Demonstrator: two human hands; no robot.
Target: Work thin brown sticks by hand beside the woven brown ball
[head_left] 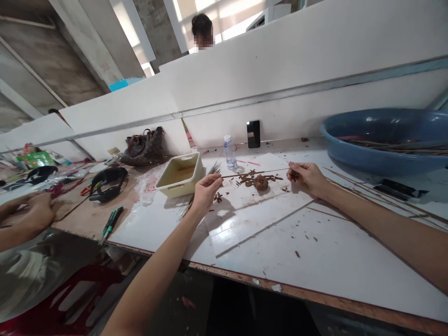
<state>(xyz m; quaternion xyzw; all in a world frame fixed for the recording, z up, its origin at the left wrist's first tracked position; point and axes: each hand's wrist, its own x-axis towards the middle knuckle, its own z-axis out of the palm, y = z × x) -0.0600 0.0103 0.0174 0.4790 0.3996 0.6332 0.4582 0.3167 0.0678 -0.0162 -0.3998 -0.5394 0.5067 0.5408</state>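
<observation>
A long white-topped workbench point(252, 261) runs along a white partition point(280, 79) beneath bare concrete beams point(45, 60), and a co-worker's head point(202, 30) shows beyond the partition. Near the partition stand a clear water bottle point(230, 152), a black smartphone point(253, 134) propped upright and a brown patterned handbag point(143, 148). A cream plastic tray point(180, 174) sits nearer the middle, and a blue plastic basin point(381, 156) holding thin sticks fills the right end. Farther left lie a black strap point(108, 183) and 2 green-handled tools point(112, 221). A clear plastic sheet point(252, 205) covers the centre of the bench, with a brown lump point(261, 183) and brown crumbs point(250, 178) on it. Both bare arms reach in, the left from the bottom edge and the right from the right edge, with the hands raised just above the sheet. The left hand point(208, 192) is closed around a sheaf of thin sticks point(187, 206), which fans out on either side of it. The right hand point(305, 178) pinches a thin brown stick point(255, 173) between thumb and forefinger. That stick stretches almost level towards the left hand, passing just beyond the brown lump. At the left edge, another person's hand point(38, 211) rests on the bench, well apart.
</observation>
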